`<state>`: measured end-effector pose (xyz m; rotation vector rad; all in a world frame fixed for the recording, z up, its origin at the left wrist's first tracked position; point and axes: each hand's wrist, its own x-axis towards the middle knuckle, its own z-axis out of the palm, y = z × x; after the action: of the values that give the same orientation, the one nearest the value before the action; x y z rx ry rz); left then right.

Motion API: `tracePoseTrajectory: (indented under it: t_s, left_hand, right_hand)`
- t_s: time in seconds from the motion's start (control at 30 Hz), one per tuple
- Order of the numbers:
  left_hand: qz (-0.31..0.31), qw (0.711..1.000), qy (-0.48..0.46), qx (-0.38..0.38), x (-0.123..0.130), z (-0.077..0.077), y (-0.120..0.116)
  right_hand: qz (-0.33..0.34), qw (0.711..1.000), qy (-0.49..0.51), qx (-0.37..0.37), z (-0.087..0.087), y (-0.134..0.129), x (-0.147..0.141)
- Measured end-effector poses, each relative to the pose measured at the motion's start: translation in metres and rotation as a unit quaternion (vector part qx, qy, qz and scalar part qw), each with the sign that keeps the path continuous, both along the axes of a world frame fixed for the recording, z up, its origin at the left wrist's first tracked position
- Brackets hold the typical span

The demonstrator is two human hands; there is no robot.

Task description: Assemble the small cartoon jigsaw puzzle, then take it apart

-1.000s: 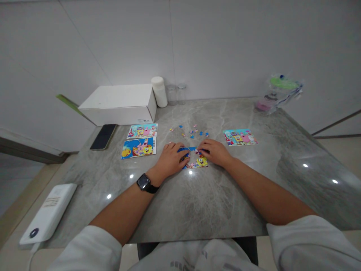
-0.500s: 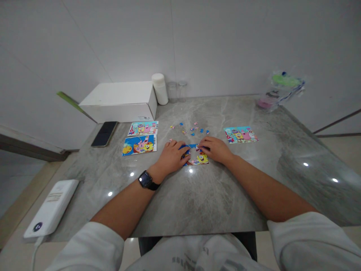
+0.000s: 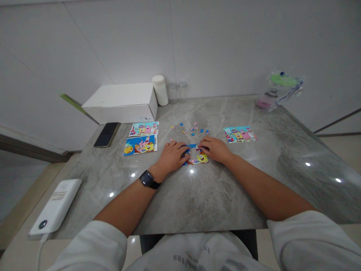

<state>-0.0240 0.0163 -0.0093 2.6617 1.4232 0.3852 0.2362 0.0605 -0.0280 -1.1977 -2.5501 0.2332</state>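
Left hand (image 3: 172,155), thumb and fingers apart, covers part of puzzle (image 3: 201,158). Right hand (image 3: 214,149) hides its edge; pinch can't tell. Clear bag (image 3: 279,92): green, pink contents, indistinct. White box (image 3: 121,98) shut.

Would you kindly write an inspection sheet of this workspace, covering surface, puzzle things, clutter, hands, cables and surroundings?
Surface: grey marble-patterned tabletop, glossy, with bright reflections.
Puzzle things: partly assembled jigsaw puzzle, gap in its middle; loose puzzle pieces beyond it; two picture cards to the left, one picture card to the right.
Clutter: smartphone, white box, white bottle, two clear glasses, plastic bag, white power bank.
Hands: left hand on the puzzle's left side; right hand at its far right corner; pinched piece, if any, unclear.
Cables: white cable from the power bank's near end.
Surroundings: pale wall behind the tabletop.
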Motion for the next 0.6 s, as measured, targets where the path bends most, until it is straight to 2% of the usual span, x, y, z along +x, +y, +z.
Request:
tracePoseTrajectory:
  t_s: [0.17,0.37,0.6]
  left_hand:
    - [0.016,1.000,-0.001,0.000,-0.0002,-0.0006,-0.0005]
    - [-0.007,1.000,-0.010,-0.006,-0.0027,-0.0006,-0.0024]
    - [-0.005,1.000,-0.009,-0.005,-0.0001,-0.0011,-0.0052]
  right_hand:
    - [-0.002,1.000,-0.014,-0.002,0.0018,-0.0004,-0.0009]
    - [-0.010,0.999,-0.034,0.002,0.0053,-0.0026,-0.0028]
    - [-0.011,0.999,-0.043,0.007,0.0060,-0.0039,-0.0042]
